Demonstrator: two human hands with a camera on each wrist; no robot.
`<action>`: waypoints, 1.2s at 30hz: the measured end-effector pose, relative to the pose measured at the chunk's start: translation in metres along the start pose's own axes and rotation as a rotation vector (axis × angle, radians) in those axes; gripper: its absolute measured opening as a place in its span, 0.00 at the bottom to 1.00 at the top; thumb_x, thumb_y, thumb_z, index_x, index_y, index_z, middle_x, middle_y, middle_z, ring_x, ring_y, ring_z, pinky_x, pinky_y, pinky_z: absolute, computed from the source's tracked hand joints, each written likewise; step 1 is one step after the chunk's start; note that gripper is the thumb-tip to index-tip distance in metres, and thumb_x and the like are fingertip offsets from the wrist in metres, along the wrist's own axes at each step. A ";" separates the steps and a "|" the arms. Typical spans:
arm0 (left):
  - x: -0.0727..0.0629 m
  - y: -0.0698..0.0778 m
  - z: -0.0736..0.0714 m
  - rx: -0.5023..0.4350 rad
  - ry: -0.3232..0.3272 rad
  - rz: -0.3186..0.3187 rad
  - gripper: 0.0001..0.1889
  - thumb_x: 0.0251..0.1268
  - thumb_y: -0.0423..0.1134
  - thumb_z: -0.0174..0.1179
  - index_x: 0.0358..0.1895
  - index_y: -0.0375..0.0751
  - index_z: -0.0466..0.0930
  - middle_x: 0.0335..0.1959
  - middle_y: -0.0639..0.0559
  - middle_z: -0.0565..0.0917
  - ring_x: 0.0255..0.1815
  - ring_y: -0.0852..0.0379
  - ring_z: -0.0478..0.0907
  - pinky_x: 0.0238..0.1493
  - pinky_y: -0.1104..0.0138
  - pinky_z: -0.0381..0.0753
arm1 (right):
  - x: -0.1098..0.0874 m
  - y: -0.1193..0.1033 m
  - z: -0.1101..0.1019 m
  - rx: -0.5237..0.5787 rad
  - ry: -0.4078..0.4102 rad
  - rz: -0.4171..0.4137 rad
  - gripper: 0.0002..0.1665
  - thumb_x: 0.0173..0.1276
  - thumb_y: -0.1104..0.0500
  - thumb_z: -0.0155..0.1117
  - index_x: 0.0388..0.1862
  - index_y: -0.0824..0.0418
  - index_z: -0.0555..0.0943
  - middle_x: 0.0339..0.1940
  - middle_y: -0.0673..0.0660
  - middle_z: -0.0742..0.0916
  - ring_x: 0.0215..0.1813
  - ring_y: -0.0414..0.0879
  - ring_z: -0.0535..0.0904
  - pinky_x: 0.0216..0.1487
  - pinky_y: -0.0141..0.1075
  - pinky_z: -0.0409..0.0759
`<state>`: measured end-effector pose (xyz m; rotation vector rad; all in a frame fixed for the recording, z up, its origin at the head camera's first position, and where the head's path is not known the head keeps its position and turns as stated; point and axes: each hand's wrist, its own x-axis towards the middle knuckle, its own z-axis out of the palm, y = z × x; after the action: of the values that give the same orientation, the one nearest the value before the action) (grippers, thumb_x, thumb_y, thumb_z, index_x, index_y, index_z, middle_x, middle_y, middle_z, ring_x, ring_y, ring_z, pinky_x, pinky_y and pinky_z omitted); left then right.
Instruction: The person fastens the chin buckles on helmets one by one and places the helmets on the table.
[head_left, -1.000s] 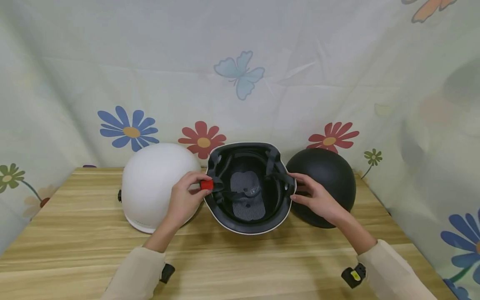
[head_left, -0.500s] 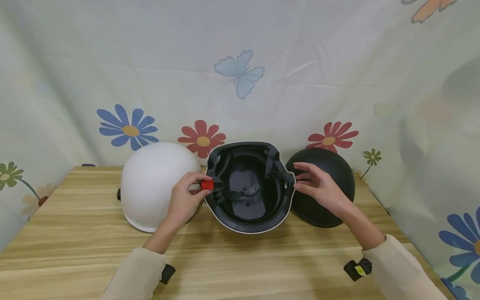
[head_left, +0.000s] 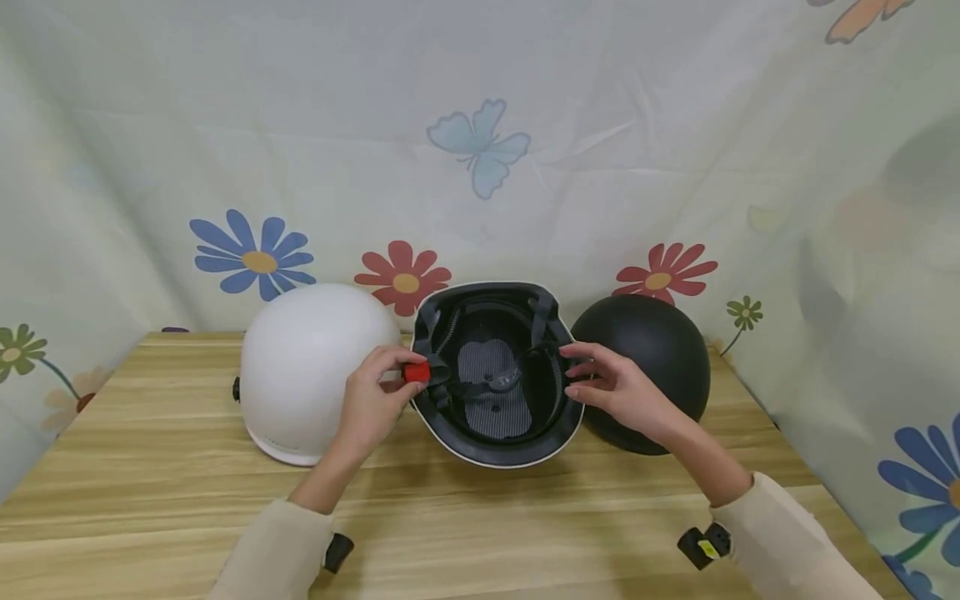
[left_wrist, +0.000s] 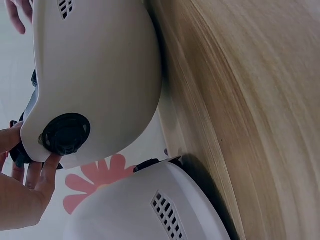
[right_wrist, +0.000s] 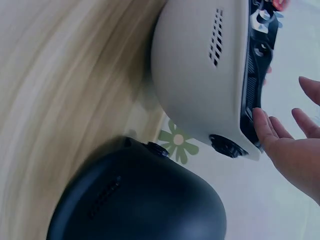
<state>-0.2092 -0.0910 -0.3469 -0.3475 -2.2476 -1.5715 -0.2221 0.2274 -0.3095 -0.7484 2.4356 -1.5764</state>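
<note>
An upturned white helmet with a black padded lining and dark straps lies between two other helmets. At its left rim my left hand pinches a red buckle on the chin strap between thumb and index finger. The left wrist view shows other fingers of that hand against the round black knob on the shell. My right hand hovers with parted fingers over the right rim, holding nothing. In the right wrist view, one of its fingertips is right at the dark inner edge.
A white helmet sits dome up on the left, and a black helmet sits dome up on the right, both close beside the middle one. The wooden table ends at a flower-printed curtain.
My right hand has come off the right rim, shifted outward, then moved back in over the helmet's edge. The left hand keeps its pinch on the red buckle and has hardly moved.
</note>
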 end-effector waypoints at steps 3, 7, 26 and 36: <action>-0.002 0.000 0.002 0.000 0.006 0.010 0.14 0.50 0.24 0.64 0.42 0.36 0.81 0.45 0.44 0.76 0.41 0.48 0.74 0.42 0.54 0.79 | -0.001 0.003 0.006 0.011 -0.018 0.003 0.31 0.60 0.66 0.63 0.62 0.69 0.65 0.60 0.69 0.69 0.55 0.63 0.70 0.46 0.32 0.77; -0.004 0.000 0.004 -0.011 0.020 0.036 0.14 0.49 0.23 0.65 0.41 0.36 0.81 0.43 0.44 0.77 0.40 0.49 0.75 0.40 0.54 0.79 | -0.002 0.005 0.012 0.027 -0.032 0.005 0.31 0.60 0.66 0.63 0.62 0.68 0.66 0.59 0.69 0.70 0.55 0.64 0.70 0.46 0.32 0.77; -0.018 0.002 0.015 0.012 0.085 0.091 0.15 0.43 0.19 0.66 0.37 0.35 0.82 0.40 0.46 0.77 0.36 0.51 0.76 0.37 0.57 0.81 | 0.003 0.007 0.036 0.077 -0.081 0.008 0.30 0.61 0.63 0.63 0.61 0.65 0.67 0.60 0.65 0.71 0.55 0.60 0.71 0.49 0.33 0.76; -0.026 0.001 0.019 -0.026 0.117 0.137 0.15 0.42 0.19 0.67 0.35 0.35 0.82 0.40 0.45 0.78 0.42 0.52 0.76 0.39 0.60 0.80 | 0.008 0.019 0.060 0.091 -0.079 -0.047 0.28 0.62 0.65 0.62 0.61 0.67 0.67 0.59 0.67 0.71 0.53 0.62 0.71 0.47 0.33 0.77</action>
<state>-0.1890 -0.0723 -0.3632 -0.3972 -2.0714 -1.5121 -0.2120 0.1808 -0.3512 -0.8412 2.2910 -1.6294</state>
